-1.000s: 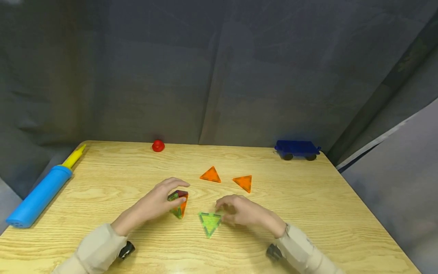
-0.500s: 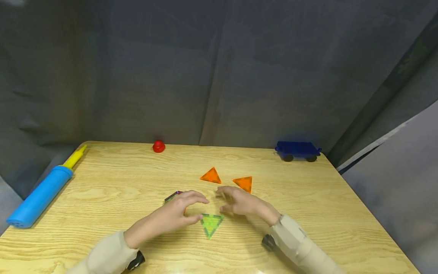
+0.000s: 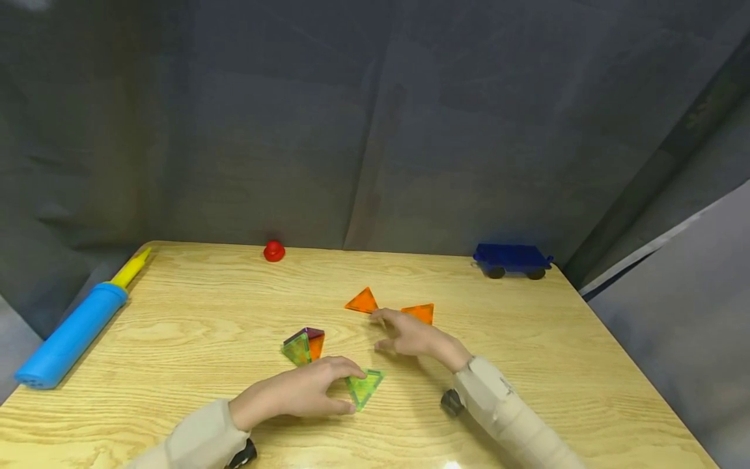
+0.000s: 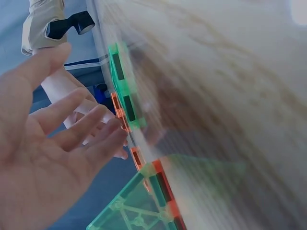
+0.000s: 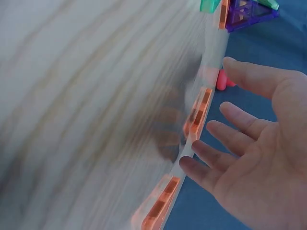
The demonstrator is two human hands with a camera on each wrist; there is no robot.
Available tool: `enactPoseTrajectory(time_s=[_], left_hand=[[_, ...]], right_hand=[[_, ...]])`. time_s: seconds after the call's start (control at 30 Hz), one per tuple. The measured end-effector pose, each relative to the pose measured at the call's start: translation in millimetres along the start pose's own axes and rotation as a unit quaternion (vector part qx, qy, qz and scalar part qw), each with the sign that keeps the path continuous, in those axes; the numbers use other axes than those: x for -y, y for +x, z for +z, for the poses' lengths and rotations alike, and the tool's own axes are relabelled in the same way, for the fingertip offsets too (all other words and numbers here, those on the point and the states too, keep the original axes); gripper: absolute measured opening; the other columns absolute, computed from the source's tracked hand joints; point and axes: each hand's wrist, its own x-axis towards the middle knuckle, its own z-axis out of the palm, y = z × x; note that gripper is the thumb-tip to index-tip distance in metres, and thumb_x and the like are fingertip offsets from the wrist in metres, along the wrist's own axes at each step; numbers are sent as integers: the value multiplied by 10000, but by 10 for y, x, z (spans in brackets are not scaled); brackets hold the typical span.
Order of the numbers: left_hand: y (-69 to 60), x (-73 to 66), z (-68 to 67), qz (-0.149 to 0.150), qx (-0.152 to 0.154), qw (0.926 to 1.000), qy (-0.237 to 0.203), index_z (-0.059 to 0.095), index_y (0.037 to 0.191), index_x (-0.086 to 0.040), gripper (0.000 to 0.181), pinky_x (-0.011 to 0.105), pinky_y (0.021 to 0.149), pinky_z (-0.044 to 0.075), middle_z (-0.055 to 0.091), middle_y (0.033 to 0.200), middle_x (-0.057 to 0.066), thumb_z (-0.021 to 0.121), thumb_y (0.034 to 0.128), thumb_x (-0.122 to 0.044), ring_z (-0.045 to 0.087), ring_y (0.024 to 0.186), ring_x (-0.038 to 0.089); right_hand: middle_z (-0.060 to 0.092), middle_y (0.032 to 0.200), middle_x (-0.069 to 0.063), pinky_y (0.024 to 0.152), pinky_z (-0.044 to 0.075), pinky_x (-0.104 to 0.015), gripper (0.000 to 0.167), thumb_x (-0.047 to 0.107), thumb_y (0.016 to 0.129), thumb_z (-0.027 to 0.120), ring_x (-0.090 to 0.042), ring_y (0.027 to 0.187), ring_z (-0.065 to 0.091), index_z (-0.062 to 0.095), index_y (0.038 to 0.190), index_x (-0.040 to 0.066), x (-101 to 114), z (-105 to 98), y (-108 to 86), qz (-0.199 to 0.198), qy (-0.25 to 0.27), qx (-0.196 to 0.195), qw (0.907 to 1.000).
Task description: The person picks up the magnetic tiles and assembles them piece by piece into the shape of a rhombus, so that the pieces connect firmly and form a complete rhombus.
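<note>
My left hand [image 3: 313, 389] reaches over the left side of a flat, clear green triangular magnetic tile [image 3: 364, 388]. Its fingers are spread and loosely bent in the left wrist view, with nothing pinched between them. Just behind that hand stands a small joined piece of green, orange and purple triangle tiles [image 3: 297, 348], its lower part partly covered. My right hand [image 3: 417, 337] hovers near two flat orange triangle tiles, the left one [image 3: 361, 301] ahead of its fingertips and the right one [image 3: 419, 313] partly hidden behind its back. In the right wrist view its fingers hold nothing.
A blue pump with a yellow nozzle [image 3: 76, 332] lies along the table's left edge. Near the back edge are a small red knob-like thing [image 3: 274, 251] and a dark blue toy wagon [image 3: 511, 259]. A dark curtain [image 3: 363, 124] hangs behind the wooden table [image 3: 556, 365].
My left hand has moved right and nearer, from the joined tiles to the green tile. My right hand has gone from beside the green tile forward toward the orange ones.
</note>
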Motion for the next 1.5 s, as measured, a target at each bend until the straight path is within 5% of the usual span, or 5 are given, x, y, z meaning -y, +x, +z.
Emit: enactPoseTrajectory(time_s=[0.37, 1.5], left_hand=[[13, 55, 14, -121, 114, 9998, 79, 511, 1363, -104, 556, 460, 1064, 357, 490, 1397, 71, 669, 888, -347, 409, 1314, 275], [10, 79, 9, -116, 182, 9996, 177, 519, 1351, -57, 566, 443, 1059, 369, 496, 1392, 105, 678, 882, -331, 433, 1297, 279]], right_hand=[[436, 1430, -182, 1053, 347, -525, 520, 229, 907, 659, -375, 1310, 402, 472, 1370, 81, -61, -6, -15, 468, -29, -58, 9989], [574, 1295, -117, 991, 406, -538, 368, 270, 939, 610, -372, 1218, 499, 576, 1245, 68, -183, -49, -572, -16, 488, 203, 9986]])
